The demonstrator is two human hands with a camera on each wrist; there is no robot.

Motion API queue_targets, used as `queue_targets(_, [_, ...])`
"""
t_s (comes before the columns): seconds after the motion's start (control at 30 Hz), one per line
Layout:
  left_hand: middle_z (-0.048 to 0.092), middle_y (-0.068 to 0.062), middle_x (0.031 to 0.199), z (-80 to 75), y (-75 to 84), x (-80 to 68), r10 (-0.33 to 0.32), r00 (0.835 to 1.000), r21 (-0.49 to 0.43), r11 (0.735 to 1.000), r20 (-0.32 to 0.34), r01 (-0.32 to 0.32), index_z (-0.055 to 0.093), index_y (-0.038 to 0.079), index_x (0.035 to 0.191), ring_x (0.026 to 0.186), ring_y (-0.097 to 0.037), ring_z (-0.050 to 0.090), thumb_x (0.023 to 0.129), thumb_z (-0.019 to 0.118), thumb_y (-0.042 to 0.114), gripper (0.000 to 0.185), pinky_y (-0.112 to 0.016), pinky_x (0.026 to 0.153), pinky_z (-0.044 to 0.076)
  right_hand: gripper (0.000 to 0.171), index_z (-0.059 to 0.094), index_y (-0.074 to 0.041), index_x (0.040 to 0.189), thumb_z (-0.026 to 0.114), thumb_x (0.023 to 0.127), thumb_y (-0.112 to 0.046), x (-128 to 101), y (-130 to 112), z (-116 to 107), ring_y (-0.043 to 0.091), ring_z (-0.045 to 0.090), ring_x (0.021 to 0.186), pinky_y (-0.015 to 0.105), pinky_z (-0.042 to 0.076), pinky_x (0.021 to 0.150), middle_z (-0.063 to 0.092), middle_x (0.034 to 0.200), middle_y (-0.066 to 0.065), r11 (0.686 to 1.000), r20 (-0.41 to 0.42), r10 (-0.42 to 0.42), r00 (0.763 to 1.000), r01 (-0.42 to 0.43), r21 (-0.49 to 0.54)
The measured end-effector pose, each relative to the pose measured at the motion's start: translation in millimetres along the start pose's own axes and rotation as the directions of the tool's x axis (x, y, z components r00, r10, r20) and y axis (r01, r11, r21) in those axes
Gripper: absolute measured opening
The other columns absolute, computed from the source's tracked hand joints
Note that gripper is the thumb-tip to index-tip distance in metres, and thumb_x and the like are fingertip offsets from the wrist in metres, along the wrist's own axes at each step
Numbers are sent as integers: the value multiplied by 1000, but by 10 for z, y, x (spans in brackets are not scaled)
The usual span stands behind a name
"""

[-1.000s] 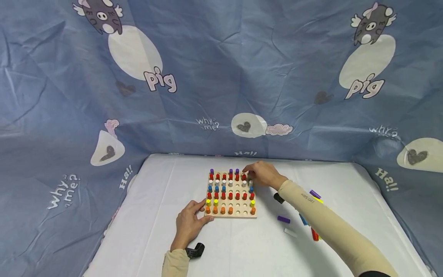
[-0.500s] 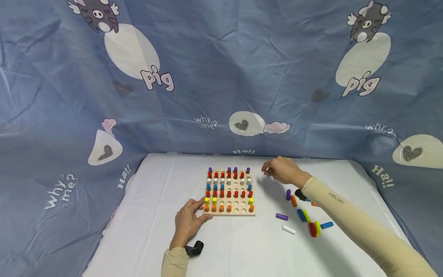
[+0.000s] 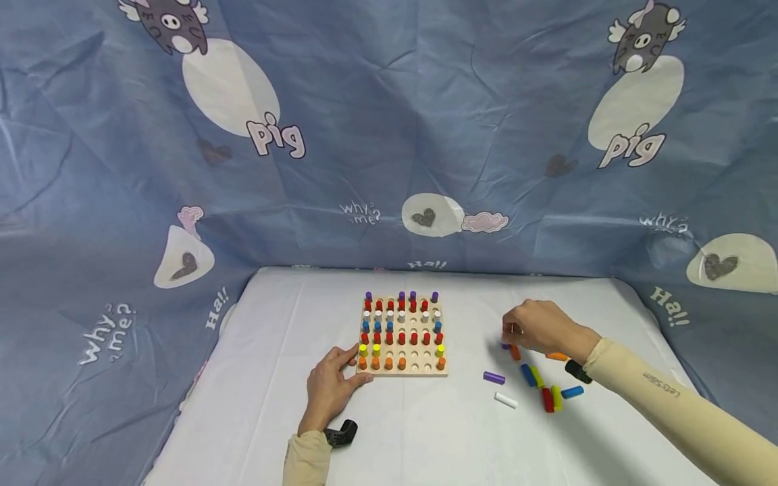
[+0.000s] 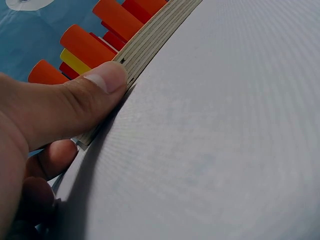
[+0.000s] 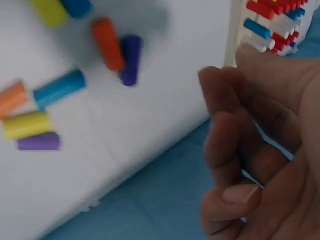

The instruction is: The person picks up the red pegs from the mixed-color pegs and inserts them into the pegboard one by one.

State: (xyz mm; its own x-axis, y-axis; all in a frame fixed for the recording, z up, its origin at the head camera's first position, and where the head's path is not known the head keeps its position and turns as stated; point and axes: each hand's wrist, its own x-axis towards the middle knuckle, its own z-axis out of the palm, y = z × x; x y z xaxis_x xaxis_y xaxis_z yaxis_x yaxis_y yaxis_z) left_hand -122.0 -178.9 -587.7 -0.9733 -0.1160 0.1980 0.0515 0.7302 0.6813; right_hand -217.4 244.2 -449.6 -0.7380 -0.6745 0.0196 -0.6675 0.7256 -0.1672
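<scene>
A wooden pegboard lies on the white table, with rows of purple, red, white, blue, yellow and orange pegs upright in its holes. My left hand grips its near left corner; in the left wrist view the thumb lies on the layered edge and fingers are around the corner. My right hand is over the loose pegs right of the board, fingertips right above a purple peg beside an orange peg. Its fingers are loosely bent, and nothing shows between them in the right wrist view.
Loose pegs lie scattered at the right: a purple one, a white one, a red one, a blue one and several more. A blue printed cloth hangs behind and beside the table.
My right hand has left the board's far right corner, where a purple peg now stands, and moved right and nearer to the loose pegs. The left hand stays on the board.
</scene>
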Motion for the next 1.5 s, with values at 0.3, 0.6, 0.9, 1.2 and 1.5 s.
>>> queue_targets(0.3, [60,9,89,8,-32,1,0,1000,3,1000,-5,0,74,16,137,61,-4,38,73,98,35,71,-25,60,32,29,64,-27,72,92,82,-28,-508,-12,180,1,42,61,24,38,56,51,65,-18,994,130,107,986,-108,0])
queue_targets(0.6, [60,10,88,36,-44,-40,-1,1000,0,1000,-4,1,74,17,137,61,-4,38,73,98,35,71,-25,59,31,35,61,-26,71,94,79,-35,-769,-38,375,5,44,62,26,34,57,50,65,-15,967,220,243,945,-254,21])
queue_targets(0.9, [60,11,88,57,-48,-61,7,1000,8,1000,-14,-7,75,17,135,61,-3,38,72,98,35,70,-25,59,31,36,60,-27,71,93,79,-39,-821,-84,537,5,44,63,26,35,58,51,65,-16,947,219,298,929,-317,52])
queue_targets(1.2, [61,9,90,12,-18,-25,-2,1000,14,1000,11,1,73,18,137,61,-4,39,73,97,37,71,-25,59,32,33,63,-26,77,94,79,-36,-835,-81,632,3,44,64,25,34,56,51,67,-16,946,185,294,938,-312,82])
queue_targets(1.5, [62,9,90,13,-16,17,-2,1000,11,1000,17,2,73,16,138,63,-5,39,74,97,36,71,-25,60,32,33,63,-26,82,94,79,-37,-893,-16,686,2,46,61,26,38,55,54,70,-16,940,151,307,940,-323,104])
